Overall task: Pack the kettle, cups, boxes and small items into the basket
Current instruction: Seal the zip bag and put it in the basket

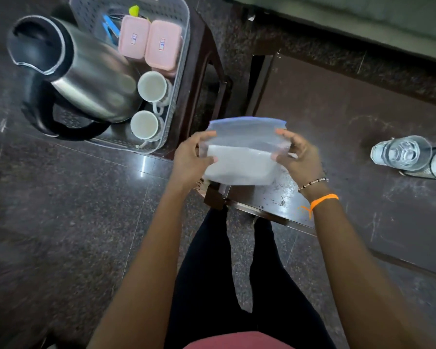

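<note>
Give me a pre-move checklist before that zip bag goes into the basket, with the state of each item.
1. Bag held securely: ok. The left hand and the right hand each grip a side of the zip bag.
2. Bag sealed along its blue strip: cannot tell.
3. Free space in the basket: not ok. The kettle, two white cups and two pink boxes cover most of it.
4. Path to the basket clear: ok.
5. Water bottle out of the way: ok, it stands far right.
</note>
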`<state>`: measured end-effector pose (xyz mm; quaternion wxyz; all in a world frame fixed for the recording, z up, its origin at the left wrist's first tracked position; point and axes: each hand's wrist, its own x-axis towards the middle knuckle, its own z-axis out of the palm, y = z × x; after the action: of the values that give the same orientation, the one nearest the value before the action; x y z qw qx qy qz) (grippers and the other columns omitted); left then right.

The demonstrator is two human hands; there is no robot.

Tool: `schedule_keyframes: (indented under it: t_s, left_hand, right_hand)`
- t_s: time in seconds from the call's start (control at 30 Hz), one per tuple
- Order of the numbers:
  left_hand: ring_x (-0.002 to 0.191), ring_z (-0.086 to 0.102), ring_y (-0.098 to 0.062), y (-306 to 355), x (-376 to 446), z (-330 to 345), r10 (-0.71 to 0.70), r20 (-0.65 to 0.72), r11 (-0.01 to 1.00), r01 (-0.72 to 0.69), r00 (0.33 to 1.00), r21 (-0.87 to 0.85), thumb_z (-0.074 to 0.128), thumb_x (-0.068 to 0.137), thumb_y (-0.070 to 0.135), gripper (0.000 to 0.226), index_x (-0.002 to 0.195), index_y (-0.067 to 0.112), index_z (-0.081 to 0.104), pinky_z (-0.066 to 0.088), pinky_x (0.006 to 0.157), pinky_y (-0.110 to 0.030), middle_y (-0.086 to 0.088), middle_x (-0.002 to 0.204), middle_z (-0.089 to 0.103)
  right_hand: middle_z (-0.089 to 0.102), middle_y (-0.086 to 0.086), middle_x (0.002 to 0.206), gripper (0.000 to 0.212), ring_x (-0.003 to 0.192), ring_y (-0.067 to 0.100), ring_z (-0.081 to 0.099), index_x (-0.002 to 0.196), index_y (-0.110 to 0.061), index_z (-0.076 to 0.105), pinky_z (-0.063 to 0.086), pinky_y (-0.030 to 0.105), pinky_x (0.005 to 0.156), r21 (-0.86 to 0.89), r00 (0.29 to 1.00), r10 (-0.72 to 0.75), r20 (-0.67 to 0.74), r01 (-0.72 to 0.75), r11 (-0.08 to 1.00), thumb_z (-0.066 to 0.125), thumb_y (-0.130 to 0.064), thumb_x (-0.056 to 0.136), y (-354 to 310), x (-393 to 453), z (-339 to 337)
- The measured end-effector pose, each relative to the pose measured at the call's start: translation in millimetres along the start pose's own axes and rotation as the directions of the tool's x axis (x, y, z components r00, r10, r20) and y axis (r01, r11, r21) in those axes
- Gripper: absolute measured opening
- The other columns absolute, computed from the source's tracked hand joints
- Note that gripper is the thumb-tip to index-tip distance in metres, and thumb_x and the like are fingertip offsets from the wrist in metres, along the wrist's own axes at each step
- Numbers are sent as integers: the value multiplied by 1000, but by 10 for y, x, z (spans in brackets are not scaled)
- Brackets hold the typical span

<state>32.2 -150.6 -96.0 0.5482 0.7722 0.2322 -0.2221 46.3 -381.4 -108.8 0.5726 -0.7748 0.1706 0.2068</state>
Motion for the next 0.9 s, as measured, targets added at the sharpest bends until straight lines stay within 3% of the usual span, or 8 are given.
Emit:
schedule_keyframes:
  t_s: [0.13, 0.23, 0.37, 0.47, 0.57, 0.63, 0.73, 0.9]
  left_hand:
    - [75, 55, -12, 49, 70, -147, -21, -54, 991, 28, 998, 128, 73, 73, 3, 53, 121, 20, 61, 52, 72, -18, 7, 80, 54]
    - [85, 56, -19, 81, 104, -262, 23, -66, 981, -9, 998, 195, 74, 76, 11, 19, 94, 13, 69, 53, 81, -32, 0, 91, 53]
    - [90, 64, -11, 130, 108, -381, 0, 55, 994, 6, 999, -109, 56, 92, 24, 15, 102, 14, 59, 56, 77, -29, 0, 101, 64]
    - [85, 55, -12, 149, 162, -425, 17, -33, 999, -19, 999, -44, 43, 98, 27, 20, 109, 11, 46, 49, 78, -33, 0, 94, 56]
    - [85, 50, -19, 210, 256, -495, -8, -139, 995, -6, 990, -95, 42, 98, 22, 16, 106, 9, 39, 44, 78, -36, -5, 91, 51]
    - [88, 55, -18, 286, 313, -602, -105, -97, 940, 67, 990, -335, 46, 97, 25, 19, 111, 13, 39, 49, 80, -38, 1, 94, 54]
    - [89, 63, -18, 378, 393, -802, -138, 53, 710, 136, 989, -691, 36, 100, 32, 26, 121, 18, 39, 57, 78, -34, -3, 105, 60]
    - [73, 58, -14, 486, 477, -1033, -166, -50, 816, 109, 985, -568, 36, 100, 20, 19, 99, 15, 54, 47, 75, -23, -1, 84, 61]
  right_hand:
    - [59, 0, 83, 27, 57, -7, 49, 102, 0, 70, 37, 3, 60, -125, 1000, -3, -11, 1, 992, 69, 5, 76, -94, 114, 59]
    - [49, -2, 85, 8, 75, 3, 47, 77, -12, 68, 39, 8, 71, -66, 1000, 12, -21, -13, 998, 70, -5, 79, -214, 178, 83]
    - [45, -12, 54, 34, 49, 2, 37, 59, -23, 49, 32, 21, 49, 78, 995, 78, -61, -73, 994, 55, -19, 92, -356, 231, 213]
    - [56, -8, 73, 7, 61, 0, 51, 87, -21, 52, 45, 21, 51, 63, 989, 128, 72, -132, 989, 56, -17, 92, -461, 237, 353]
    - [66, -4, 91, 52, 72, 4, 65, 121, -29, 40, 55, 20, 49, 96, 935, 234, 268, -267, 959, 65, -3, 84, -518, 252, 403]
    - [64, -1, 88, 60, 66, 6, 64, 124, -27, 35, 54, 19, 46, 159, 954, 212, 212, -248, 956, 58, 9, 84, -619, 287, 476]
    - [58, 2, 85, 43, 68, 11, 53, 100, -22, 41, 43, 14, 41, 326, 994, 110, -2, -103, 940, 46, 18, 85, -859, 407, 632]
    - [47, 2, 75, 38, 62, 7, 41, 84, -24, 43, 39, 14, 46, 345, 977, 22, -211, 54, 937, 45, 14, 85, -1316, 788, 1055]
